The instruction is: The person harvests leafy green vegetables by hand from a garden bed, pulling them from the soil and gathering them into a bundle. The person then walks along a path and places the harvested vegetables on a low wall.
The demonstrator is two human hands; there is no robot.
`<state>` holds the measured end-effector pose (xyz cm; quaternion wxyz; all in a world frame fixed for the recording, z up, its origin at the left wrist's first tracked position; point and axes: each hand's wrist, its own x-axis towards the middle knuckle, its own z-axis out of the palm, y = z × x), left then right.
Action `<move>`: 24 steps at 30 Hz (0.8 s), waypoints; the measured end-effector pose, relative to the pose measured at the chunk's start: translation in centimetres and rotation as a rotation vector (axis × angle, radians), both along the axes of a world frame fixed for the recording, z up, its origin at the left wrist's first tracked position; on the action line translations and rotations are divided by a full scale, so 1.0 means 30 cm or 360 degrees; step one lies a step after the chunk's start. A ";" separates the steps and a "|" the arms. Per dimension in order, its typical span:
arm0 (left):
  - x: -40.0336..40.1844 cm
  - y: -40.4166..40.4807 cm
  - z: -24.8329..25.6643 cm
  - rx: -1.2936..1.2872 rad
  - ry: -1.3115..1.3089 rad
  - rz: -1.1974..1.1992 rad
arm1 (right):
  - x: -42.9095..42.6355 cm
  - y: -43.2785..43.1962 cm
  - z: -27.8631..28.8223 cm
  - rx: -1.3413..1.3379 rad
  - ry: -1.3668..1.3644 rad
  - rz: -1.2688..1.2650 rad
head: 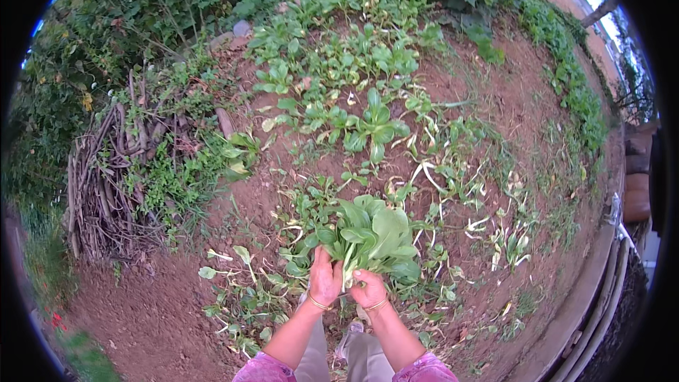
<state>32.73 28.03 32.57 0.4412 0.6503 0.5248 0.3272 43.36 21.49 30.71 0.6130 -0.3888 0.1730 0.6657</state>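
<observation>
A bunch of leafy greens (379, 231), which look like bok choy, is held up in front of me with its broad leaves pointing away. My right hand (368, 288) grips the pale stems near their base, thumb on top. On the other side, my left hand (324, 280) is against the stems and lower leaves, its fingers partly hidden under them. Both wrists wear a thin bangle. Below the bunch, low greens and cut leaves (249, 297) lie scattered on the soil around my shoes.
Farther up the reddish soil plot (509, 85) grow more greens (376, 124), with wilted pale stalks (429, 175) among them. A stack of cut sticks (106, 185) is at the left. Dense bushes line the back. A concrete edge (578, 297) and long poles (604, 307) run along the right.
</observation>
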 end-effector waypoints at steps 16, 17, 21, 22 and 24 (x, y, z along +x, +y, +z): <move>-0.103 -0.088 0.447 0.0020 -0.0356 0.0406 | -0.061 -0.039 0.427 0.0132 -0.0197 0.0268; -0.080 -0.112 0.471 0.0131 -0.0366 0.0439 | -0.064 -0.043 0.433 0.0196 -0.0095 0.0165; -0.088 -0.229 0.593 0.0293 -0.0249 0.0573 | -0.097 -0.132 0.562 0.0204 -0.0187 0.0221; -0.101 -0.269 0.582 0.0226 -0.0244 0.0594 | -0.107 -0.161 0.577 0.0206 -0.0164 0.0219; -0.112 -0.347 0.536 0.0137 -0.0341 0.0659 | -0.123 -0.206 0.596 0.0206 -0.0113 0.0223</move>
